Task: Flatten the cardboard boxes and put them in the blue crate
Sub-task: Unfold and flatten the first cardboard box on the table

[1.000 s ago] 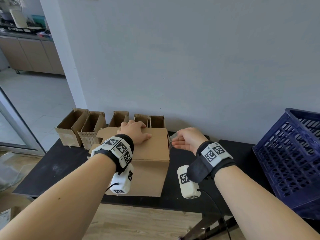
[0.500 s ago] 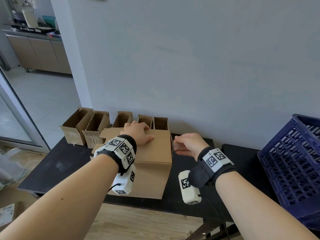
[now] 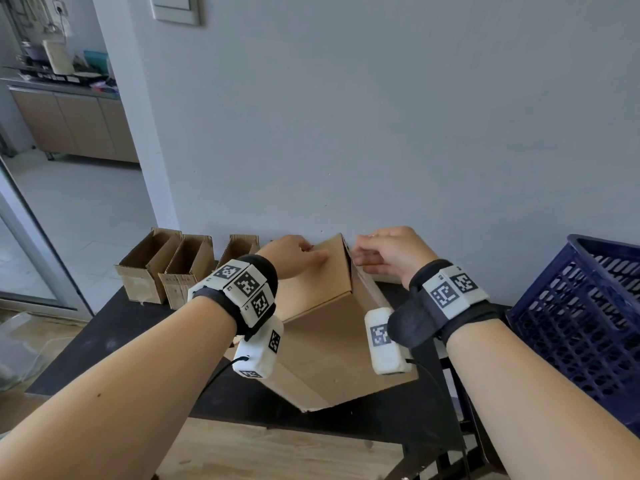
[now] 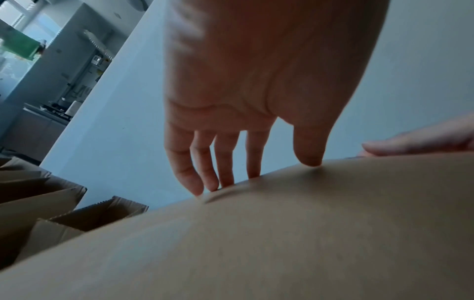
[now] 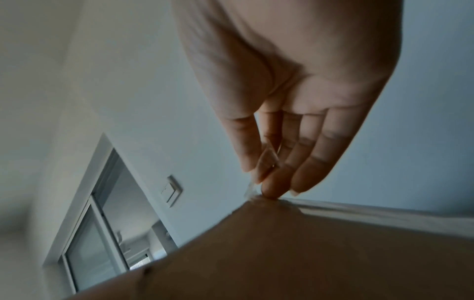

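A large closed cardboard box (image 3: 325,344) stands tilted on the black table (image 3: 104,341), one ridge raised toward the wall. My left hand (image 3: 291,254) lies on its upper left face, and in the left wrist view the straight fingertips (image 4: 205,186) touch the cardboard (image 4: 282,243). At the box's far top corner, my right hand (image 3: 388,254) pinches a strip of clear tape (image 5: 266,160) between thumb and fingers, just above the cardboard (image 5: 307,253). The blue crate (image 3: 581,306) is at the right edge.
Several small open cardboard boxes (image 3: 162,268) line the wall at the table's back left. A grey wall rises directly behind the table. Wooden floor shows below the table's front edge, and a doorway opens at the left.
The big box went from lying flat to tilted with one edge raised. My right hand moved from beside the box to its far top corner. The left hand stayed on top.
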### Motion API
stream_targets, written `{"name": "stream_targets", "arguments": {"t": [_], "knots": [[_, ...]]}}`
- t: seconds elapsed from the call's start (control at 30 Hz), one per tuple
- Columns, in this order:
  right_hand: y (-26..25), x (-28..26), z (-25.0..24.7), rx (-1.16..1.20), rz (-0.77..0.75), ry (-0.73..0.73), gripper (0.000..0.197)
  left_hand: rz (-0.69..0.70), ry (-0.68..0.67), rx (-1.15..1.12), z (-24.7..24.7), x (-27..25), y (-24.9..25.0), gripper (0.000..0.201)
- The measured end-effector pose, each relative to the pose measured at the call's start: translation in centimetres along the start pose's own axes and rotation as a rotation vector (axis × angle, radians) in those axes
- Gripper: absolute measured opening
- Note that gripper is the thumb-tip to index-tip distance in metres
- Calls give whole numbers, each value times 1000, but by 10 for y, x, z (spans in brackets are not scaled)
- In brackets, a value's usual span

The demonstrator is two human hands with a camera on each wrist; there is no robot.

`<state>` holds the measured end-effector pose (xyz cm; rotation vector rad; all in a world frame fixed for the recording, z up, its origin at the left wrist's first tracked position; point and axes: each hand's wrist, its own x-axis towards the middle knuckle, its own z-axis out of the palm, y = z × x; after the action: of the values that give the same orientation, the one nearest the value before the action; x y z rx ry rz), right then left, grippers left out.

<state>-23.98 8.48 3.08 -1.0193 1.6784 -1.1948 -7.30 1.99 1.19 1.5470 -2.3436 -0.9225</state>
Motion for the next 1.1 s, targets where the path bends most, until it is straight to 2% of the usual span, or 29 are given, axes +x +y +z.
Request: {"name": "stream_targets", "arguments": {"t": [0.1, 0.23, 0.33, 0.43, 0.5, 0.67, 0.83, 1.1], "knots": [[-11, -1, 1, -95, -44, -7, 11, 19, -12, -64, 2, 0, 6, 63], [-2, 2, 9, -155, -31, 47, 12, 73, -79, -285, 7, -2, 7, 80], [6, 1, 11, -10, 7, 26, 14, 181, -102, -267, 11, -5, 5, 86], [7, 1, 12, 73, 25, -2, 10, 220, -69, -253, 15, -4, 2, 87], [9, 4, 13, 57, 25, 15, 12, 218, -68, -282, 16, 1, 1, 84], [16, 11, 23, 9, 47, 36, 23, 241, -84, -327, 14, 7, -1, 52], [21, 15, 34, -98, 42, 49, 24, 179, -110, -355, 10, 10, -18, 54], [27, 22, 41, -89, 110, -11, 23, 92, -163, -443, 1, 3, -39, 57]]}}
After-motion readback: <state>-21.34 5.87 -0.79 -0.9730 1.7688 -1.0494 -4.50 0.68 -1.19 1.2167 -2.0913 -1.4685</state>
